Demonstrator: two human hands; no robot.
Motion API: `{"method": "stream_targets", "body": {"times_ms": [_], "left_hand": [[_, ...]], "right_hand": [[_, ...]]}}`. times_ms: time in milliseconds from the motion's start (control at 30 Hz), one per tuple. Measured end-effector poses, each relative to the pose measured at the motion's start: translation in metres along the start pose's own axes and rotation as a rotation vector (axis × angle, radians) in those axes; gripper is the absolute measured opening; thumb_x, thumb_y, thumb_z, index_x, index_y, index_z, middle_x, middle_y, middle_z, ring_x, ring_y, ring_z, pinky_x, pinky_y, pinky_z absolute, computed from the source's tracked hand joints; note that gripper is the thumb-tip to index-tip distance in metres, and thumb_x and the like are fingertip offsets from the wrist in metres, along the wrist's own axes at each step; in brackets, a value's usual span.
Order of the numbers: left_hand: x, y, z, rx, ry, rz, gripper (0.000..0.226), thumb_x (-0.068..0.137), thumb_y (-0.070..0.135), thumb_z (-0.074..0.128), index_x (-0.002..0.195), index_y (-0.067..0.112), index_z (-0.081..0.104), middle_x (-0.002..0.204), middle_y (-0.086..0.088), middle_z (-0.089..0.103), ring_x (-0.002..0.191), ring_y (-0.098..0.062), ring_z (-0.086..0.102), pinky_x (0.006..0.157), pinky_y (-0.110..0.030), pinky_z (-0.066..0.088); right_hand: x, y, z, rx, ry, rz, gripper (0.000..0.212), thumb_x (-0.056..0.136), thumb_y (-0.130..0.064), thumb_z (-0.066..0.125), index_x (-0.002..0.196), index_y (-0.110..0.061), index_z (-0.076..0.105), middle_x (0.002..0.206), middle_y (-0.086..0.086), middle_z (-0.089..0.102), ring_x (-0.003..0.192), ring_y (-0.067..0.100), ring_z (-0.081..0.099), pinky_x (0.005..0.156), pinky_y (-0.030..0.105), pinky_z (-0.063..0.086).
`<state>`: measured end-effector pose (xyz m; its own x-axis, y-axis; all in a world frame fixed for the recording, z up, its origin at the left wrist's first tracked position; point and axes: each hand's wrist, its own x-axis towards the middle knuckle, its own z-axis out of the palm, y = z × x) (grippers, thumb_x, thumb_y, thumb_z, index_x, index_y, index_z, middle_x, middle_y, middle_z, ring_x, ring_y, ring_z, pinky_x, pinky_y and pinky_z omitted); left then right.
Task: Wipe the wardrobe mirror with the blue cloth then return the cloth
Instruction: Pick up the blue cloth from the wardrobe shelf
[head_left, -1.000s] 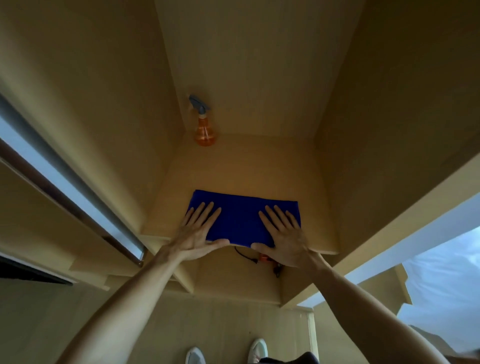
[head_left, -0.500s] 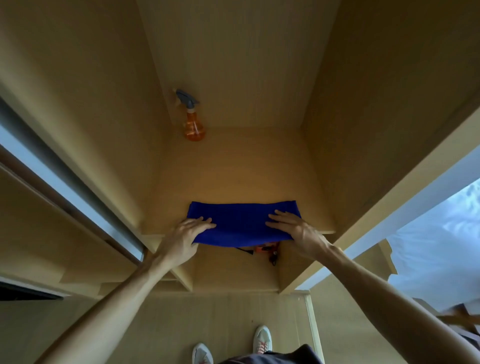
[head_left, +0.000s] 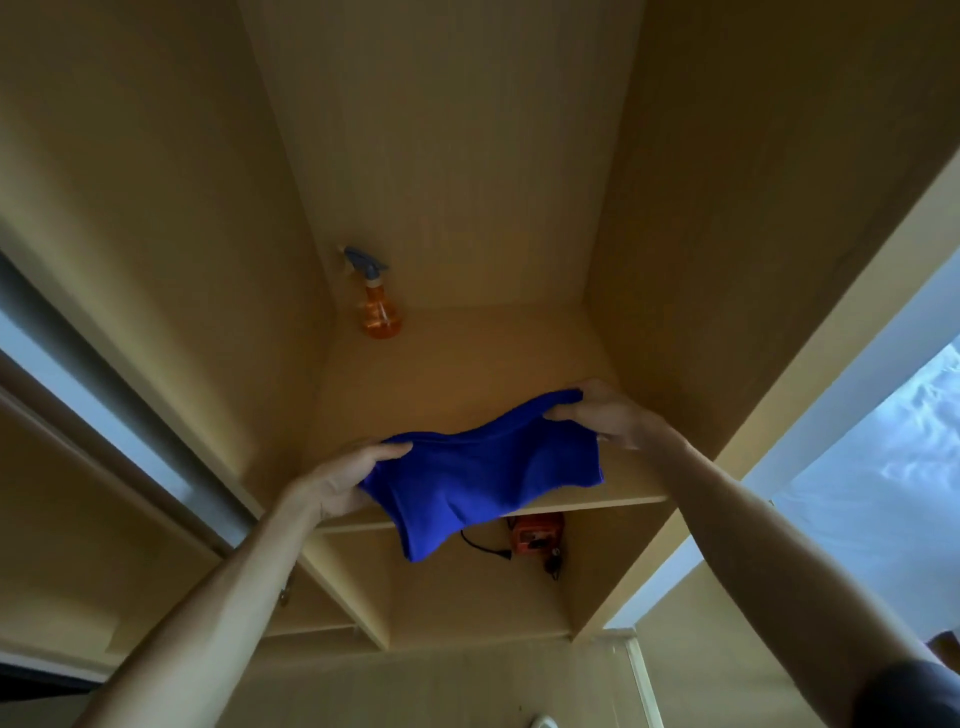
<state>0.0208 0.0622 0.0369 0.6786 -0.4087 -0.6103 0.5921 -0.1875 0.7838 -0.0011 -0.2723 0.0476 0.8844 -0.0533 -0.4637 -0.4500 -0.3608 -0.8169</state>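
cloth: the blue cloth (head_left: 483, 478) is hanging between 2 hands at the near edge of the shelf (head_left: 613, 503), its middle sagging and one corner drooping below the shelf lip.
left hand: the left hand (head_left: 347, 480) is pinching the cloth's left end, thumb on top and fingers curled under the fabric.
right hand: the right hand (head_left: 602, 415) is gripping the far right corner, fingers closed over a bunched fold; the fingertips are hidden by the fabric.
handling: it is looking light, soft and floppy, with no stiffness at all, so it is likely to fold and slump wherever it is not held. nothing fragile about it, and it is unlikely to slip from bare fingers.
where to hold: the 2 upper corners, as now, are seeming the best spots for keeping it spread; for wiping, 1 hand bunching the middle would probably do.
around: an orange spray bottle (head_left: 378, 306) is standing in the far left corner of the same shelf, well apart from the cloth. a small orange device (head_left: 535, 532) with a dark cable (head_left: 480, 545) is lying on the lower level, just beneath the drooping corner.
in the way: nothing is blocking the pull towards the person. the hanging corner could brush the cable below. a glassy sliding panel (head_left: 104, 410) is running along the left; whether it is the mirror, i cannot tell.
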Motion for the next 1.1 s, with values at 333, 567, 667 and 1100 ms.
{"method": "stream_targets", "body": {"times_ms": [333, 567, 667, 1100], "left_hand": [[0.015, 0.010, 0.040, -0.494, -0.001, 0.047, 0.047, 0.101, 0.045, 0.052, 0.123, 0.005, 0.065, 0.116, -0.021, 0.073, 0.108, -0.037, 0.069, 0.079, -0.054, 0.060], [0.007, 0.012, 0.043, -0.508, 0.077, 0.082, 0.041, 0.092, 0.023, 0.068, 0.127, 0.002, 0.064, 0.119, -0.019, 0.072, 0.103, -0.029, 0.072, 0.071, -0.038, 0.060], [0.003, 0.015, 0.046, -0.592, 0.125, 0.113, 0.032, 0.093, 0.010, 0.064, 0.124, 0.004, 0.061, 0.119, -0.017, 0.067, 0.108, -0.031, 0.064, 0.077, -0.043, 0.056], [-0.019, 0.045, 0.069, -0.745, -0.051, 0.323, 0.031, 0.101, 0.020, 0.054, 0.128, 0.007, 0.061, 0.123, -0.016, 0.071, 0.122, -0.032, 0.062, 0.098, -0.046, 0.055]], "right_hand": [[-0.031, -0.065, 0.086, -0.357, 0.051, -0.323, 0.032, 0.102, -0.039, 0.064, 0.108, -0.008, 0.065, 0.096, 0.010, 0.070, 0.086, 0.025, 0.068, 0.068, 0.029, 0.050], [-0.052, -0.052, 0.097, -0.204, -0.196, -0.483, 0.018, 0.103, -0.032, 0.065, 0.114, -0.023, 0.076, 0.112, -0.016, 0.074, 0.098, -0.006, 0.066, 0.082, 0.012, 0.051], [-0.042, -0.039, 0.088, 0.112, 0.032, -0.435, 0.012, 0.106, -0.025, 0.060, 0.104, -0.027, 0.072, 0.106, -0.013, 0.071, 0.099, 0.004, 0.067, 0.080, 0.018, 0.054], [-0.027, -0.033, 0.083, 1.023, -0.253, -0.086, 0.059, 0.102, -0.062, 0.046, 0.134, -0.016, 0.064, 0.133, 0.010, 0.071, 0.124, 0.030, 0.067, 0.108, 0.049, 0.051]]}}
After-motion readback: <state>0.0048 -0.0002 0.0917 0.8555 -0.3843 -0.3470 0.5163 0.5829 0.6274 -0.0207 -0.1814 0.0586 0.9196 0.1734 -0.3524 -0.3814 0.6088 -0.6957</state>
